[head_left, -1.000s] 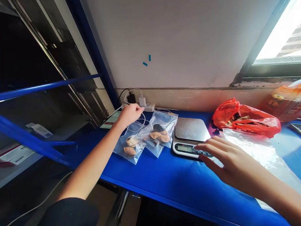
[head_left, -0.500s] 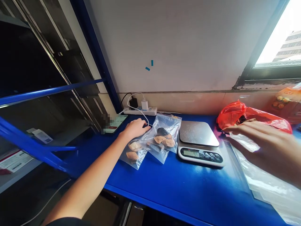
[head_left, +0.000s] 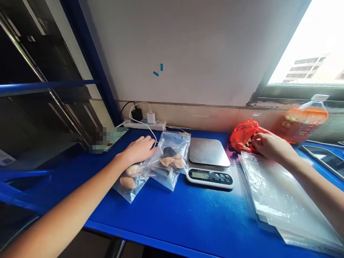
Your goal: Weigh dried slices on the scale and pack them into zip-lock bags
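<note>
My left hand point(head_left: 141, 149) lies palm down over the zip bags, its fingers loosely bent and touching the plastic. Under it is a clear zip bag point(head_left: 129, 190) holding tan pieces. Overlapping to its right, another clear zip bag point(head_left: 176, 143) contains brown chunks and a dark piece. My right hand point(head_left: 272, 145) is at the mouth of a red plastic bag point(head_left: 243, 130), fingertips curled in among small brownish pieces; what they grip is hidden. Between my hands stands a digital kitchen scale point(head_left: 209, 152) with a bare metal plate and a lit display.
Flat clear bags point(head_left: 285, 200) are stacked under my right forearm on the blue table point(head_left: 172, 222). An orange drink bottle point(head_left: 306, 120) and a phone point(head_left: 326, 161) are at the right. A power strip point(head_left: 158, 124) with chargers sits along the wall.
My right hand has moved left and in to the red bag's opening. My left hand stays on the zip bags. The view has turned right, showing the whole bottle and the phone.
</note>
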`<state>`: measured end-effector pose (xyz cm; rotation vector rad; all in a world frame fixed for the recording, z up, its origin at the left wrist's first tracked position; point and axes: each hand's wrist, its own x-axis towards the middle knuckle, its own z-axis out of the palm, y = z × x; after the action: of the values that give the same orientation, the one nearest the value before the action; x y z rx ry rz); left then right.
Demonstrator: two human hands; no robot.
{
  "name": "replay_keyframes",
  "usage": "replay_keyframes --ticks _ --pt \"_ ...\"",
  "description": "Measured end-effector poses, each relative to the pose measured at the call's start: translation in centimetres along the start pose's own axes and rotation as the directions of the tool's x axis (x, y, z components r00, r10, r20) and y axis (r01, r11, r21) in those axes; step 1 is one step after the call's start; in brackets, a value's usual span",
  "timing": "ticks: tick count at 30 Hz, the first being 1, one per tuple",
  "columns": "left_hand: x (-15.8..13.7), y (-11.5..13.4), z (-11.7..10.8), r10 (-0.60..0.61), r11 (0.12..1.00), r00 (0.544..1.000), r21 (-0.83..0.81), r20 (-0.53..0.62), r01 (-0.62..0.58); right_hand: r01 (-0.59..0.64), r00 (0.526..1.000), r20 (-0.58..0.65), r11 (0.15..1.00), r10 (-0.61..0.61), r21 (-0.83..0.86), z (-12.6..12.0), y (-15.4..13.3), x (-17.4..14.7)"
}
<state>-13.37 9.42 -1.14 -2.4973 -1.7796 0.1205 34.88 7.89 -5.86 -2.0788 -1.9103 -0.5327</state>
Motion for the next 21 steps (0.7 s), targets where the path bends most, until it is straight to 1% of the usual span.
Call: replay_keyframes --ticks 3,7,13,15,18,19,21 --pt "-0.1 0.2 -0.2 0.014 1.000 1.000 0.013 0.022 -0.015 -0.024 0.999 0.047 1.000 0.024 -0.006 -0.3 0.3 -0.3" --pt "-0.1 0.3 -0.4 0.029 0.999 0.999 0.022 0.044 -0.030 -0.065 0.995 0.071 0.998 0.065 -0.010 -1.2 0.7 -0.2" --pt "0.2 -0.1 -0.2 0.046 0.999 0.998 0.018 0.037 -0.047 0.022 0.987 0.160 1.000 -0.025 0.019 -1.7 0.9 -0.1" --pt "0.3 -0.2 0.0 0.050 0.999 0.998 0.012 0.037 -0.050 -0.006 0.987 0.158 1.000 0.006 -0.005 -1.7 1.0 -0.1" --pt "0.4 -0.3 0.1 0.061 0.998 0.998 0.001 0.034 -0.061 -0.091 0.990 0.108 0.995 0.094 -0.033 -2.0 0.5 0.4" --pt "0.4 -0.2 0.0 0.064 0.998 0.997 -0.003 0.034 -0.064 -0.100 0.990 0.094 0.995 0.101 -0.014 -2.1 0.1 0.7" --pt "0.3 -0.1 -0.2 0.063 0.998 0.997 -0.010 0.037 -0.063 -0.069 0.994 0.090 0.996 0.063 0.059 -2.2 -0.9 1.7"
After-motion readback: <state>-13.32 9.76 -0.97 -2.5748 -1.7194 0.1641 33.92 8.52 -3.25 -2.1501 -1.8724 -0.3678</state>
